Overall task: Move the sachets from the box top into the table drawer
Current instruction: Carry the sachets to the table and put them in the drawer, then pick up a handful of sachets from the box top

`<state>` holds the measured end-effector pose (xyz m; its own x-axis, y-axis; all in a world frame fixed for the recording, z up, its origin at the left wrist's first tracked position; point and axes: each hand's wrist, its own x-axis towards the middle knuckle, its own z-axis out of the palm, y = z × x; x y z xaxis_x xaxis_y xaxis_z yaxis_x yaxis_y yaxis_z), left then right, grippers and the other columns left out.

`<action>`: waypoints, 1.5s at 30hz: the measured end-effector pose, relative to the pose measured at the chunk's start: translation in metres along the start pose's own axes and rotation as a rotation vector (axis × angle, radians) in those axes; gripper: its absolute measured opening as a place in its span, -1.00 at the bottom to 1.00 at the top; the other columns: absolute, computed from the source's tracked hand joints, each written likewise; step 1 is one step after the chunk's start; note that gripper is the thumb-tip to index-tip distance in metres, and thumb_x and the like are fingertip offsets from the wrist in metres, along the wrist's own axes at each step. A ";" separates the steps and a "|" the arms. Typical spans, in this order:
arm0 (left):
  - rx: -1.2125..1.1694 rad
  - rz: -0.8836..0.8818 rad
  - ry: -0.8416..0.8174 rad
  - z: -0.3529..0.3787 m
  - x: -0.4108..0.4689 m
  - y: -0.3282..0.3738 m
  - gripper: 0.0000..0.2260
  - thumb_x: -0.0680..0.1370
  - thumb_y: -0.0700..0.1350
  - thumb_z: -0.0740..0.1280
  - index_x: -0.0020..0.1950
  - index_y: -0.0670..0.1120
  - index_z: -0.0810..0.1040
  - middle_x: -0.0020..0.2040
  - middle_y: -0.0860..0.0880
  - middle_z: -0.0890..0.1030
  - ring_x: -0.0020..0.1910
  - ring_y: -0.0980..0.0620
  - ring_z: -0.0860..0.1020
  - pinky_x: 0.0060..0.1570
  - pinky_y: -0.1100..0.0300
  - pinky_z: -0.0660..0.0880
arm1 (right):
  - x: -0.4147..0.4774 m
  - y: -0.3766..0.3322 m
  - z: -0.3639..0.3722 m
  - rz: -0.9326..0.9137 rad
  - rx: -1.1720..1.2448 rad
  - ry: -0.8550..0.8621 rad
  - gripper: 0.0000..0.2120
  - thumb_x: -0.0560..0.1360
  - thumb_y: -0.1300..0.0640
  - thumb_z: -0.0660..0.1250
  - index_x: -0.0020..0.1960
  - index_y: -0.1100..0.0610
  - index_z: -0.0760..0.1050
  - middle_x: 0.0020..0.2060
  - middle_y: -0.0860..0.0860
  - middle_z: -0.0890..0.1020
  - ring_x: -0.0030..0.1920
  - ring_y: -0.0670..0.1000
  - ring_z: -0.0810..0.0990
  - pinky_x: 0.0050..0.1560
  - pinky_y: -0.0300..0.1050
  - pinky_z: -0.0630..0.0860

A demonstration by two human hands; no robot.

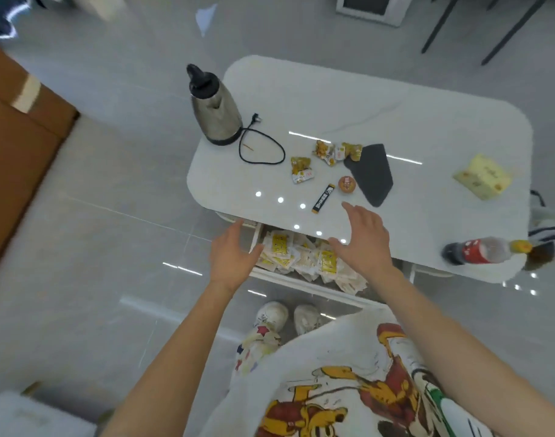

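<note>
Head view: drawer open under table near edge, centre frame, packed with sachets. Left hand and right hand hover over it, fingers spread, holding nothing. Sachets lie between and below them. Brown box far left, nearer left hand; no sachets visible on top.

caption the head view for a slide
Left hand and right hand hover open over sachets in the table drawer

White and yellow sachets lie heaped, overlapping at all angles, in the white drawer, which stands pulled open at the six o'clock edge of the table.
</note>
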<state>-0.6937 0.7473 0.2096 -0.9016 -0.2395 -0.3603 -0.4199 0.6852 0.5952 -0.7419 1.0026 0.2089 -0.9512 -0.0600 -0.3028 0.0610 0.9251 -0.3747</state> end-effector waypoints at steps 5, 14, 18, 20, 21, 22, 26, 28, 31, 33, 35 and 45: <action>0.005 -0.092 0.083 -0.049 -0.039 -0.005 -0.32 0.48 0.16 0.35 0.52 0.01 0.19 0.48 -0.06 0.30 0.46 -0.14 0.19 0.43 -0.04 0.15 | -0.011 -0.059 -0.035 -0.184 -0.084 0.004 -0.25 0.44 -0.13 0.34 0.53 -0.02 0.11 0.47 0.06 0.25 0.47 0.17 0.15 0.38 0.13 0.19; 0.038 -0.184 0.294 -0.135 -0.093 -0.072 -0.25 0.39 0.29 0.25 0.52 0.06 0.17 0.51 -0.07 0.25 0.47 -0.12 0.18 0.44 -0.02 0.10 | -0.038 -0.188 -0.031 -0.501 -0.309 -0.071 -0.27 0.50 -0.18 0.24 0.56 -0.05 0.00 0.50 0.06 0.19 0.49 0.16 0.08 0.43 0.15 0.08; 0.081 -0.257 0.360 -0.182 -0.125 -0.114 -0.23 0.39 0.31 0.23 0.54 0.09 0.13 0.53 -0.05 0.18 0.49 -0.15 0.11 0.44 -0.01 0.06 | -0.058 -0.269 -0.009 -0.649 -0.380 -0.104 -0.27 0.49 -0.16 0.25 0.55 -0.04 0.02 0.49 0.06 0.19 0.48 0.16 0.11 0.42 0.14 0.12; 0.100 -0.291 0.397 -0.208 -0.146 -0.144 -0.22 0.36 0.33 0.17 0.54 0.10 0.11 0.54 -0.05 0.17 0.49 -0.15 0.09 0.44 -0.01 0.04 | -0.073 -0.316 0.008 -0.712 -0.383 -0.120 -0.28 0.48 -0.13 0.26 0.54 -0.02 0.04 0.48 0.06 0.21 0.47 0.17 0.12 0.41 0.13 0.12; 0.109 -0.307 0.417 -0.222 -0.156 -0.160 -0.21 0.36 0.33 0.16 0.55 0.10 0.11 0.54 -0.05 0.17 0.50 -0.15 0.08 0.44 -0.02 0.03 | -0.081 -0.340 0.017 -0.739 -0.377 -0.118 -0.28 0.48 -0.12 0.27 0.54 -0.02 0.06 0.46 0.05 0.23 0.46 0.16 0.14 0.40 0.12 0.13; 0.117 -0.325 0.443 -0.237 -0.165 -0.177 -0.22 0.38 0.33 0.17 0.55 0.10 0.11 0.54 -0.05 0.17 0.50 -0.15 0.08 0.44 -0.02 0.03 | -0.090 -0.364 0.026 -0.766 -0.372 -0.117 -0.27 0.46 -0.13 0.29 0.53 -0.01 0.07 0.45 0.05 0.25 0.45 0.15 0.16 0.39 0.11 0.15; 0.109 -0.429 0.534 -0.288 -0.208 -0.247 -0.30 0.49 0.23 0.30 0.55 0.10 0.10 0.55 -0.04 0.14 0.52 -0.14 0.04 0.45 -0.03 0.03 | -0.125 -0.453 0.066 -0.866 -0.397 -0.148 -0.25 0.46 -0.16 0.30 0.54 -0.02 0.07 0.46 0.04 0.26 0.45 0.13 0.19 0.36 0.08 0.19; 0.078 -0.476 0.559 -0.309 -0.228 -0.282 -0.31 0.50 0.22 0.29 0.55 0.11 0.08 0.56 -0.03 0.12 0.52 -0.13 0.03 0.45 -0.05 0.03 | -0.142 -0.492 0.086 -0.903 -0.400 -0.165 -0.26 0.46 -0.16 0.30 0.53 -0.02 0.08 0.45 0.04 0.27 0.45 0.14 0.20 0.36 0.09 0.20; 0.017 -0.543 0.605 -0.333 -0.259 -0.333 -0.30 0.49 0.22 0.31 0.54 0.11 0.09 0.55 -0.03 0.14 0.51 -0.14 0.06 0.44 -0.05 0.06 | -0.171 -0.546 0.114 -0.959 -0.399 -0.174 -0.25 0.45 -0.16 0.31 0.53 -0.02 0.08 0.43 0.04 0.30 0.43 0.14 0.21 0.35 0.10 0.21; -0.005 -0.575 0.645 -0.346 -0.278 -0.361 -0.28 0.49 0.22 0.32 0.55 0.10 0.07 0.54 -0.03 0.17 0.50 -0.15 0.09 0.43 -0.06 0.09 | -0.190 -0.578 0.131 -0.997 -0.384 -0.181 -0.25 0.45 -0.16 0.32 0.53 -0.03 0.09 0.42 0.03 0.32 0.42 0.14 0.23 0.34 0.09 0.21; -0.039 -0.595 0.694 -0.357 -0.296 -0.382 -0.23 0.48 0.20 0.34 0.56 0.08 0.01 0.52 -0.03 0.21 0.48 -0.14 0.13 0.42 -0.05 0.09 | -0.207 -0.608 0.149 -1.048 -0.387 -0.193 -0.25 0.44 -0.16 0.33 0.53 -0.04 0.09 0.41 0.03 0.33 0.41 0.13 0.25 0.34 0.08 0.21; -0.161 -0.805 0.863 -0.385 -0.362 -0.485 -0.17 0.45 0.24 0.34 0.57 0.02 0.00 0.53 -0.07 0.19 0.48 -0.16 0.16 0.42 -0.07 0.13 | -0.273 -0.730 0.232 -1.273 -0.453 -0.334 -0.24 0.47 -0.14 0.33 0.54 -0.03 0.05 0.44 0.03 0.32 0.45 0.17 0.21 0.38 0.11 0.20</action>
<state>-0.2041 0.2371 0.3276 -0.1192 -0.9872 -0.1057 -0.8500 0.0465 0.5247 -0.4566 0.2564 0.3613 -0.1579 -0.9693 -0.1888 -0.9457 0.2034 -0.2536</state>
